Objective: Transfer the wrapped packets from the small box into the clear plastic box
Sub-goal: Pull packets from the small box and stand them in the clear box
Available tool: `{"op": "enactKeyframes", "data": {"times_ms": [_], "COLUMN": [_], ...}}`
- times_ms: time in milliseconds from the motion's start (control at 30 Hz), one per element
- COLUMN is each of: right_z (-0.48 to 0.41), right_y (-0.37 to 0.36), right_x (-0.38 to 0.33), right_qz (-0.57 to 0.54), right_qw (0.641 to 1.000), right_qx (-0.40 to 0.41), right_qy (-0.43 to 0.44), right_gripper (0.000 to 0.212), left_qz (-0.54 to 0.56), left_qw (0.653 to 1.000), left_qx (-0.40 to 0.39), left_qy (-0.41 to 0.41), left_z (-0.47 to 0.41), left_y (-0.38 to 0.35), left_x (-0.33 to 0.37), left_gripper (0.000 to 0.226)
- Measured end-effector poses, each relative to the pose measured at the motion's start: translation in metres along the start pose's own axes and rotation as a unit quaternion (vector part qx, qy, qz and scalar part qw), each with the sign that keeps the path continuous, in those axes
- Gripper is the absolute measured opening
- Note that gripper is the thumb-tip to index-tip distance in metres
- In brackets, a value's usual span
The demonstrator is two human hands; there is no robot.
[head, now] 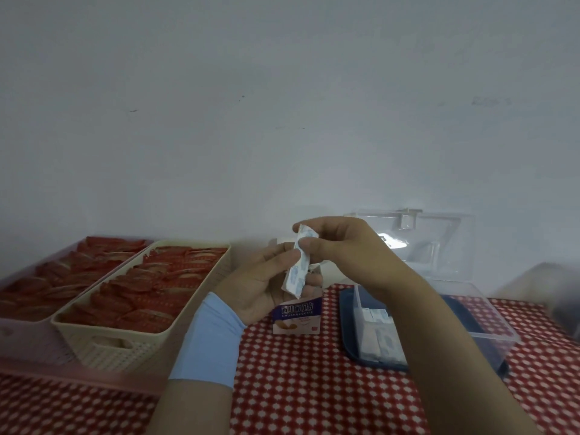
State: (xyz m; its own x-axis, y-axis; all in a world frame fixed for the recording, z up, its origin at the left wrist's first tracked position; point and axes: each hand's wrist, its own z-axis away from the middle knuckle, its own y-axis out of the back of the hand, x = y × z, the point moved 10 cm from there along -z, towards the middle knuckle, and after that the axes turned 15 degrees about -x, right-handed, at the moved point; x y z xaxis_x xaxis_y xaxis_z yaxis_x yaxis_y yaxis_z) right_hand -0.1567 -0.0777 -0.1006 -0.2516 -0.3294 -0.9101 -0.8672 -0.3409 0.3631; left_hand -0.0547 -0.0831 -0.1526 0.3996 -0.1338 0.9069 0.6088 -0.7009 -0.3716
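The small purple and white box (298, 315) stands upright on the red checked tablecloth, with my left hand (263, 284) curled round its upper part. My right hand (339, 246) pinches the top of a white and blue wrapped packet (296, 268), which stands just above the box's open top. The clear plastic box (489, 321) sits to the right on a dark blue tray (348, 334). Its lid (439, 243) is raised against the wall. Several white and blue packets (381, 334) lie inside along its left wall.
A cream basket (125, 346) full of red wrapped packs stands at the left. A pink tray (37, 368) with more red packs lies beside and under it. A grey blurred object (552, 287) is at the far right. The white wall is close behind.
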Motion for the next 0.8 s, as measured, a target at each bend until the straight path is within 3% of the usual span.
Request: {"op": "enactKeyframes", "data": {"times_ms": [100,167,267,333,567,733,800], "right_z": [0.008,0.016,0.026,0.033,0.057,0.075,0.079], "right_y": [0.014,0.025,0.039,0.047,0.056,0.071,0.082], "right_x": [0.004,0.007,0.013,0.017,0.045,0.049,0.056], "right_qz": [0.013,0.035,0.063,0.049,-0.095,-0.085,-0.070], "right_qw": [1.000,0.998,0.993,0.992,0.986,0.984,0.980], "right_qx": [0.027,0.051,0.087,0.105,0.068,0.073,0.085], "right_qy": [-0.008,-0.021,-0.044,-0.054,-0.120,-0.142,-0.163], "right_gripper": [0.009,0.007,0.006,0.007,0.010,0.007,0.006], "left_qz": [-0.038,-0.135,-0.367,-0.427,-0.368,-0.346,-0.391], "left_qw": [0.999,0.988,0.921,0.894,0.915,0.924,0.905], "left_qx": [0.003,0.037,0.100,0.120,0.163,0.161,0.165], "left_qy": [0.032,0.061,0.082,0.066,0.012,0.005,0.007], "left_z": [-0.005,-0.009,-0.014,-0.018,-0.030,-0.041,-0.042], "left_y": [-0.003,0.001,0.003,-0.007,-0.023,-0.044,-0.046], "left_x": [-0.005,-0.005,0.012,0.019,0.002,-0.015,-0.016], "left_gripper": [0.036,0.032,0.012,0.007,0.006,0.007,0.005]}}
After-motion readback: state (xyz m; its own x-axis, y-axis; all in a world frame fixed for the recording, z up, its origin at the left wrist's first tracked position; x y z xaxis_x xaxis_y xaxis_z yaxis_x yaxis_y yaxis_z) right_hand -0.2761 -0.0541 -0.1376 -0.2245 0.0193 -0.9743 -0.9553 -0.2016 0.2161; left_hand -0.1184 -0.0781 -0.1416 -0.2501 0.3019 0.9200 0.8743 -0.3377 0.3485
